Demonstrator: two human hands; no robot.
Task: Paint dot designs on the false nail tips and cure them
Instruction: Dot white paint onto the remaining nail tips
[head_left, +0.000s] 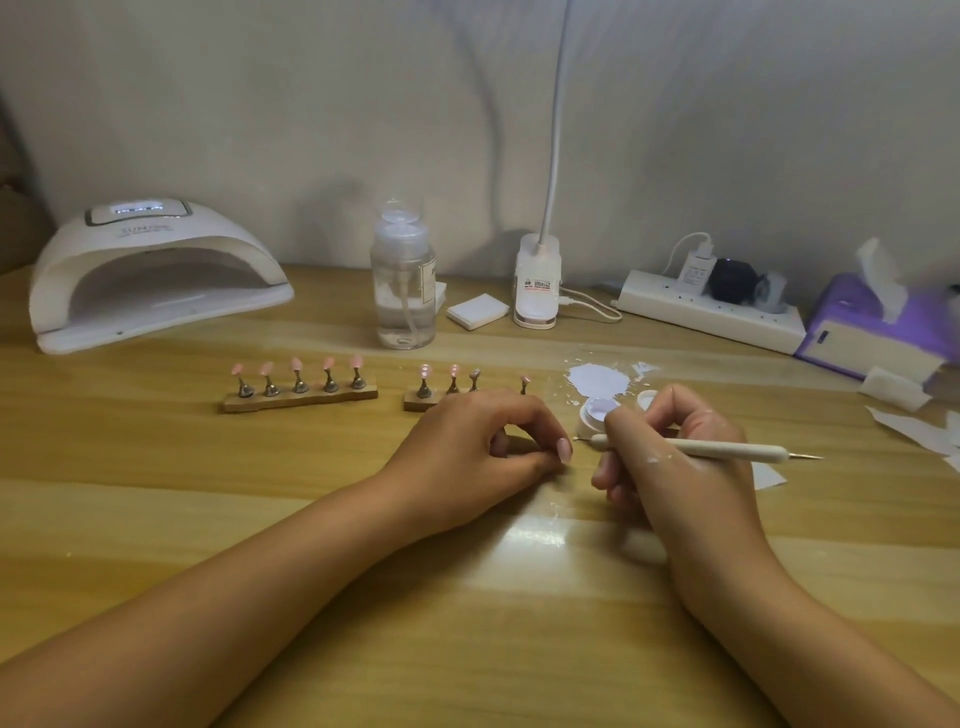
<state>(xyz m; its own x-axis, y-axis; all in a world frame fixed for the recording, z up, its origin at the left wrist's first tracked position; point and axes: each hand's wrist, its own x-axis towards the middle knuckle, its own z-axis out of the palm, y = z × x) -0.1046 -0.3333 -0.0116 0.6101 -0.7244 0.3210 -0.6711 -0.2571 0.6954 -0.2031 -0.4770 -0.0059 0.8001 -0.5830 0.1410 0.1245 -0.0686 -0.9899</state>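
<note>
- My left hand (483, 447) rests on the wooden table (363, 597) just left of centre. The fingers are curled under and the index tip meets the thumb. A pale pink nail shape shows at that pinch; I cannot tell whether it is a false tip or my own nail.
- My right hand (675, 467) sits just beside it at 3 o'clock, fingers wrapped round a white dotting pen (727, 449). The pen lies near level. One metal point pokes toward my left hand, and the other sticks out past the back of my hand at 3 o'clock.
- An open gel pot (596, 413) with pale lilac inside stands at 12 o'clock of my right fingertips, very close. I cannot tell if they touch. Its lid (645, 400) is just behind.
- A lilac-white smear (597, 382) lies on the table at 12 o'clock from the pot.
- The false nail tips (296, 364) are pink and stand upright on metal pegs.
- Five tips are on the left stand (298, 401), at 10 o'clock of my left hand.
- Four pegs show on the right stand (415, 401) at 12 o'clock, partly hidden by my knuckles. The third looks grey, and I cannot tell if it carries a tip.
- The nail lamp (156, 275) is at far 10 o'clock, mouth toward me, display lit.
- Along the back edge, from 12 to 2 o'clock: clear pump bottle (402, 280), white pad stack (478, 310), clip lamp (537, 280), power strip (711, 312), purple tissue box (872, 327).
</note>
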